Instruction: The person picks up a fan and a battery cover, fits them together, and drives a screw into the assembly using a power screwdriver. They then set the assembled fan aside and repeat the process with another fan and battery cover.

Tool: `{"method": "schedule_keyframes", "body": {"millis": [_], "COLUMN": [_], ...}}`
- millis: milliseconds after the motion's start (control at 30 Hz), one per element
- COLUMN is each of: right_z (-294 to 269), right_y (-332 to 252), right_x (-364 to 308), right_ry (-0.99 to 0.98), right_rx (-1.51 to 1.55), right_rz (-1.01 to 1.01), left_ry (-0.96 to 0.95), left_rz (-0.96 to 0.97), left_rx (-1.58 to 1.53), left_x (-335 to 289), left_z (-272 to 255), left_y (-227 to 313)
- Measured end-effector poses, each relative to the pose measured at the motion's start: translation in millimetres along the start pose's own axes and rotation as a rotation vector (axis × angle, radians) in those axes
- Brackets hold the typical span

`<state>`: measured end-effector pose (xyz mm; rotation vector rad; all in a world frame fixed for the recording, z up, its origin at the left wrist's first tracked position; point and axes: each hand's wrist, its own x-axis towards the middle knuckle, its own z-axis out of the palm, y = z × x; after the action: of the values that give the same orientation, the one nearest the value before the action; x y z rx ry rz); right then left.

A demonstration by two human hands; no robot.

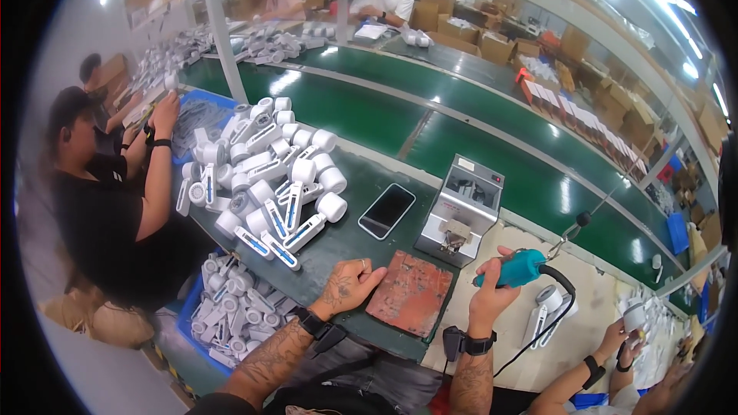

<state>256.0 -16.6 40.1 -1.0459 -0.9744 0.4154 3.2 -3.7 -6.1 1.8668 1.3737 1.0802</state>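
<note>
My right hand [493,298] grips a teal electric screwdriver [520,268], held up over the right side of the bench. A black cord loops down from the tool, and a wire hanger holds its far end. Loosely curled, my left hand [347,286] rests at the left edge of a worn red mat [410,293], with nothing visible in its fingers. Just beyond the mat stands a small metal screw feeder [463,204] with a window in its top. A large heap of white handheld fans [265,161], some with blue strips, lies to the left.
A phone [387,211] lies between heap and feeder. More fans fill a blue crate [201,315] below the bench. Beside the cord are two white fans [547,309]. Co-workers sit left and right; one right-hand co-worker's hand [615,338] is close. A green conveyor [492,142] runs beyond.
</note>
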Motion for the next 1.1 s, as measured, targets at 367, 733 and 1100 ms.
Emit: {"method": "schedule_keyframes", "body": {"millis": [367, 733, 1100], "right_z": [-0.4, 2.1, -1.9], "right_y": [1.9, -1.8, 4.4], "right_x": [-3.5, -1.6, -3.4], "right_ry": [-0.008, -0.007, -0.043], "right_rx": [0.027, -0.001, 0.017], "right_rz": [0.001, 0.007, -0.085], "left_ry": [-0.024, 0.002, 0.018], "left_rz": [-0.035, -0.018, -0.031], "left_rx": [-0.008, -0.030, -0.051], "left_x": [1.6, 1.4, 2.4], "left_z": [0.1, 1.3, -2.9], "left_y": [3.9, 1.4, 4.6]}}
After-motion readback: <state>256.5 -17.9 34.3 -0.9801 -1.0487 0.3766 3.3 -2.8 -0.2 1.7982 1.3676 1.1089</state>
